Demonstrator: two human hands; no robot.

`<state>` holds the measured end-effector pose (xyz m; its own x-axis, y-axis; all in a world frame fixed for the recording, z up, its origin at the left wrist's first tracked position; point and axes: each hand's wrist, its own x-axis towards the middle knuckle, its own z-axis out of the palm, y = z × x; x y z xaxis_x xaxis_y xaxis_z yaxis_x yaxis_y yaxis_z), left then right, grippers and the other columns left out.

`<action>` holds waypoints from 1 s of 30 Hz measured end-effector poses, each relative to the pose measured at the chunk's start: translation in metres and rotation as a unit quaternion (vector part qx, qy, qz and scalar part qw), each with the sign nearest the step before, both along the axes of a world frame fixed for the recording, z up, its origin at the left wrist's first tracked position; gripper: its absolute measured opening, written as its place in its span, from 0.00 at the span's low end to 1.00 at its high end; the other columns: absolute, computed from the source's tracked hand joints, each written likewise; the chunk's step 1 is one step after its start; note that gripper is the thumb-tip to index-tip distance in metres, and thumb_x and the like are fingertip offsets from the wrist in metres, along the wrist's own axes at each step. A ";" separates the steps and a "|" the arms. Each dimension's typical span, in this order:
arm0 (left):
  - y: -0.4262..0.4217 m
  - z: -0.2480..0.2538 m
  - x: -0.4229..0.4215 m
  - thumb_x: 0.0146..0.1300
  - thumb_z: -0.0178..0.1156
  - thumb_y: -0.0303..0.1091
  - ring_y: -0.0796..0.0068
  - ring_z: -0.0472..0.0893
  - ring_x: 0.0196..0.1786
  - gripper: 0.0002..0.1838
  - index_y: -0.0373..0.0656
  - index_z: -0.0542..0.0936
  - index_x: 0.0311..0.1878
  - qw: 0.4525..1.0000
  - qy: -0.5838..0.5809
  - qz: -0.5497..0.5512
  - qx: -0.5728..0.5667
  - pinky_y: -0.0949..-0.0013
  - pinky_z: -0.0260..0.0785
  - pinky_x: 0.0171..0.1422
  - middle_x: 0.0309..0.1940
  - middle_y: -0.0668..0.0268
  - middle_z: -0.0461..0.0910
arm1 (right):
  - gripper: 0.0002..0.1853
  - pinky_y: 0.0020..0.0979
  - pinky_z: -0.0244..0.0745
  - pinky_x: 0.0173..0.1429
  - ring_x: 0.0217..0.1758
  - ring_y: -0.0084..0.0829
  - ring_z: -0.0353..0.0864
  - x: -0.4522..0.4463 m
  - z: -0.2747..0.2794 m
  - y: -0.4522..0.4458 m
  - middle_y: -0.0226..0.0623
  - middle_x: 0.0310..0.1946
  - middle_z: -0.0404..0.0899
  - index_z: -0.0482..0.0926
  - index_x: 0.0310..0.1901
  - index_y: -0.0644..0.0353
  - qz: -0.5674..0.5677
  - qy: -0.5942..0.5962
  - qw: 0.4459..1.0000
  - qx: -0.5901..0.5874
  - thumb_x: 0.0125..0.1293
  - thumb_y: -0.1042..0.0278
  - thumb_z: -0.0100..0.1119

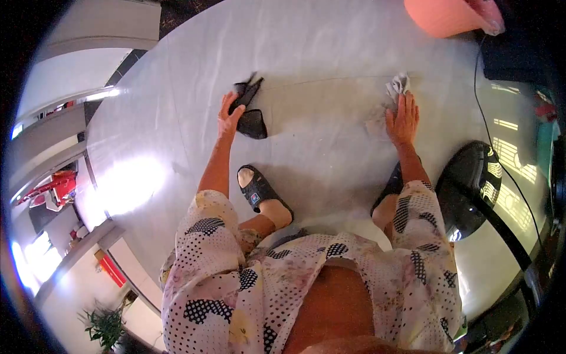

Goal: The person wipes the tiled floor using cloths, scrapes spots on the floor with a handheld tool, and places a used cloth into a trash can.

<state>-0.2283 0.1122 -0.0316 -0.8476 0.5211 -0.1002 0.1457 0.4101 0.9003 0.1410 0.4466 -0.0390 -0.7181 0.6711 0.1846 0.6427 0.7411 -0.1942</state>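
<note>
On the pale glossy floor lies a crumpled black cloth or bag (pixel 252 123), with a twisted upper part. My left hand (pixel 229 118) is at its left edge, fingers apart and thumb against the dark material; whether it grips any of it is unclear. Further right, a small whitish crumpled cloth (pixel 398 86) is at the fingertips of my right hand (pixel 404 119). That hand lies flat, palm down, with the thumb apart from the fingers. Black slippers are on the feet between the arms.
A round black base (pixel 470 189) with a dark pole stands at the right, and a thin cable (pixel 501 159) runs past it. A pink object (pixel 451 16) is at the top right. Cabinets and a green plant (pixel 104 325) are at the left.
</note>
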 end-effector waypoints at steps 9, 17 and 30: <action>0.101 -0.011 0.092 0.47 0.60 0.22 0.58 0.73 0.58 0.22 0.49 0.80 0.48 0.942 0.250 -0.209 -0.085 0.58 0.64 0.62 0.53 0.62 0.77 | 0.30 0.46 0.48 0.73 0.72 0.46 0.55 -0.011 0.017 -0.014 0.46 0.69 0.57 0.61 0.66 0.60 -0.050 -0.029 0.998 -0.009 0.65 0.57 0.49; 0.125 0.034 0.150 0.55 0.62 0.24 0.67 0.77 0.55 0.18 0.46 0.80 0.51 0.968 -0.101 -0.226 0.024 0.67 0.68 0.60 0.51 0.65 0.79 | 0.26 0.44 0.49 0.73 0.72 0.42 0.56 -0.010 0.005 -0.010 0.41 0.68 0.61 0.64 0.65 0.58 -0.076 -0.020 0.997 0.008 0.66 0.60 0.47; -0.082 -0.011 0.101 0.51 0.69 0.49 0.49 0.51 0.73 0.48 0.37 0.57 0.70 0.979 0.053 0.004 -0.196 0.57 0.48 0.74 0.72 0.44 0.47 | 0.24 0.43 0.52 0.72 0.71 0.40 0.58 -0.014 -0.006 -0.009 0.37 0.67 0.62 0.66 0.63 0.55 -0.069 0.009 0.998 0.011 0.65 0.60 0.47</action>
